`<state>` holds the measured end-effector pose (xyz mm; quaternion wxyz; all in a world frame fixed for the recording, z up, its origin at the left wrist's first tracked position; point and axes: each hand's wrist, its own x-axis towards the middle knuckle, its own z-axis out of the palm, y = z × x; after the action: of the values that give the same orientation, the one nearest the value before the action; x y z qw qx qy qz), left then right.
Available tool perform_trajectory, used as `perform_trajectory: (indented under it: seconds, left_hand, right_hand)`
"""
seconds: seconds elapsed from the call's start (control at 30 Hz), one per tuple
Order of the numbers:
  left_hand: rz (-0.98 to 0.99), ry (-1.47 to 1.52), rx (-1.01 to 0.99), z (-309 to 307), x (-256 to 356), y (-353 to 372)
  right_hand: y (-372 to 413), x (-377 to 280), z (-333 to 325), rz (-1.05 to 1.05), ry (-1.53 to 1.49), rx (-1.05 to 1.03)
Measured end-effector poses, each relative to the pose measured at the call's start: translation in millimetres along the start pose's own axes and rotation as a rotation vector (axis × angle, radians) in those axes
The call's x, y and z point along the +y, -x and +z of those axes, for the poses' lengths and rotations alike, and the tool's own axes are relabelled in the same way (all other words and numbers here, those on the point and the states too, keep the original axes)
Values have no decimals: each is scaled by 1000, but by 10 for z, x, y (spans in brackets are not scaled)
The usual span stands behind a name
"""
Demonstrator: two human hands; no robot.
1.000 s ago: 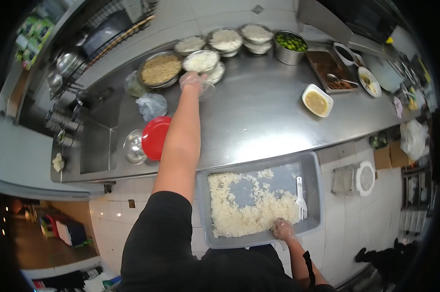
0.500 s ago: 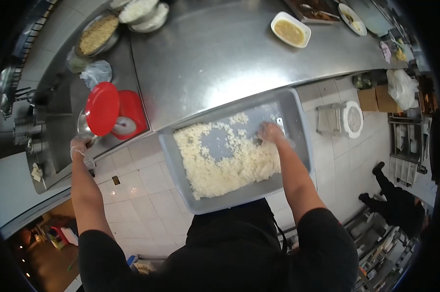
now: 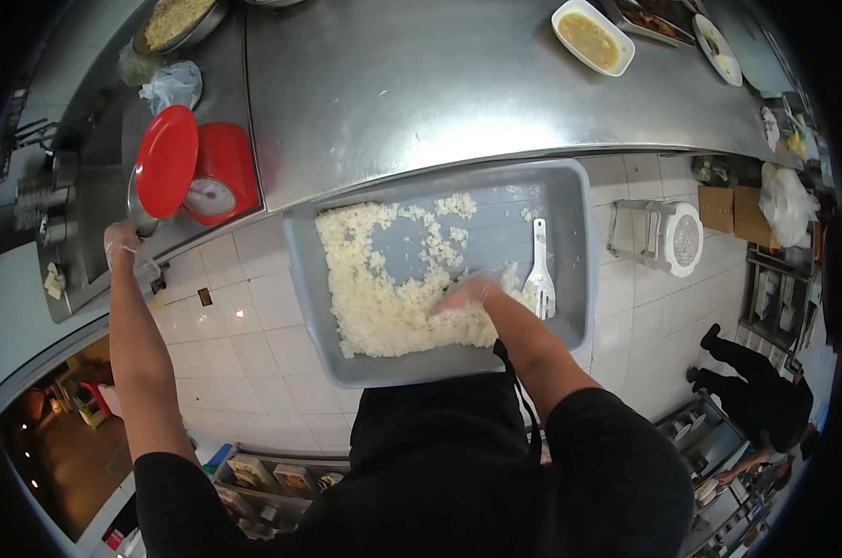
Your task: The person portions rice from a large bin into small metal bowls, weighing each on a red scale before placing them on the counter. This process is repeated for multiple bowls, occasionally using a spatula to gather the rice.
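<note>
The rice [image 3: 374,316] lies mostly along the left and near sides of the tub [image 3: 584,251], just beside the near edge of the worktop [image 3: 393,93], presumably for easy reach. The right hand [image 3: 466,294] is in the rice, blurred; whether its fingers close on any, I cannot tell. The left hand [image 3: 123,246] is at the bowl [image 3: 144,219], finger grip unclear; the red plate [image 3: 167,163] of the scale [image 3: 227,167] hides much of the bowl.

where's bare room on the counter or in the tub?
Widest: stainless-steel counter between the red dial scale and white rectangular sauce dish. Smaller: gray plastic tub, between white rice and white slotted utensil. Crowded: counter's left, with red round pan, translucent plastic bag; upper right, metal tray, white oval plate.
</note>
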<state>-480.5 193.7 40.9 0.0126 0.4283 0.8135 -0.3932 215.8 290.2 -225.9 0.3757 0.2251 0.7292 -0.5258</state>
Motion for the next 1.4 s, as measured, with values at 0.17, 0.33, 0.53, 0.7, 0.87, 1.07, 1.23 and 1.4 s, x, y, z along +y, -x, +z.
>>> perform_trajectory:
  seconds: [0.17, 0.33, 0.53, 0.7, 0.87, 1.07, 1.23, 1.4]
  left_hand:
    - [-116, -7, 85, 158, 32, -169]
    - [-289, 244, -56, 178, -20, -309]
    - [-111, 283, -29, -14, -41, -97]
    - [-639, 1707, 214, -687, 215, 630]
    - [-385, 1983, 665, -135, 109, 1419]
    - [-383, 2027, 394, 129, 1348, 2919]
    - [-46, 2180, -277, -102, 3543, 3116]
    - [3, 2355, -431, -564, 4367, 2923]
  right_hand:
    - [99, -302, -10, 286, -24, -162]
    - [665, -644, -408, 47, -137, -420]
    - [217, 227, -151, -534, -283, -410]
    - [754, -39, -399, -45, -481, -175]
    - [1231, -191, -415, 16, -1221, 125]
    - [1200, -208, -402, -98, -1684, 230]
    - [1116, -921, -641, -196, -1749, 216]
    - [1057, -1170, -860, -199, -258, 776]
